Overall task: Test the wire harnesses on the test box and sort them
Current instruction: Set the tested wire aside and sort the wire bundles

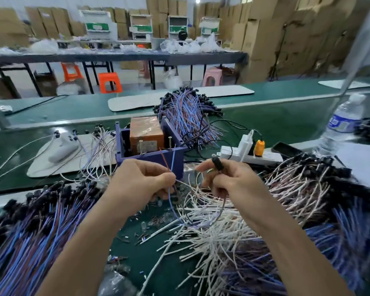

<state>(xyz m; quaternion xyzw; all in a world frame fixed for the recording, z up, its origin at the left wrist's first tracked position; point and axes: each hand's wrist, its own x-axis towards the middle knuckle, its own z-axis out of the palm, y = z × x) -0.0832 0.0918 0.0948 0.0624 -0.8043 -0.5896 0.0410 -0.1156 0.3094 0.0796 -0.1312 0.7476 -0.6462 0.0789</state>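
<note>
Green tabletop (pixel 286 124), heaped with harness bundles (pixel 30 221) in blue, brown and white. Beyond: long benches, orange stools (pixel 110 82), stacked cartons (pixel 265 39). Purple test box (pixel 152 155) just ahead of both hands. Left hand (pixel 141 180) pinching the wire harness (pixel 174 161) by its brown and blue leads; right hand (pixel 229 180) gripping its black plug. Water bottle (pixel 342 122) label too blurred to read.

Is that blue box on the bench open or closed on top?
Open: the blue box has no lid, and an orange block shows inside it.
</note>
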